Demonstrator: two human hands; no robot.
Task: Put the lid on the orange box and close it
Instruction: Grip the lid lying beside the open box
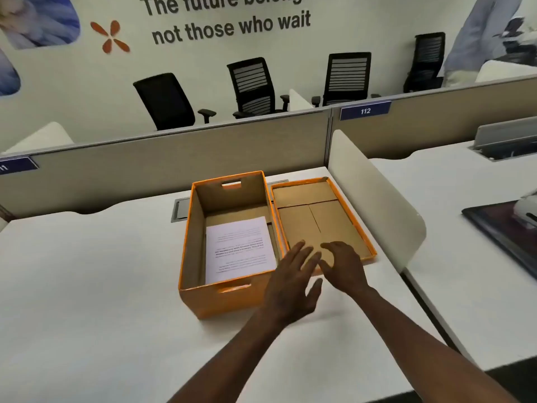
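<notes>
An orange box [190, 245] stands open on the white desk, brown cardboard inside, with a printed sheet of paper [239, 248] lying on its floor. Its lid [319, 216] lies upside down right beside the box, orange rim up, brown inside showing. My left hand [293, 282] hovers over the lid's near left corner by the box's right wall, fingers spread, holding nothing. My right hand [344, 264] is over the lid's near edge, fingers apart and curved; whether it touches the lid is unclear.
A white curved divider [374, 199] stands just right of the lid. A grey cable hatch [180, 209] sits behind the box, then a beige partition [162, 161]. A dark tablet-like tray [505, 237] lies on the neighbouring desk at right. Black office chairs stand beyond.
</notes>
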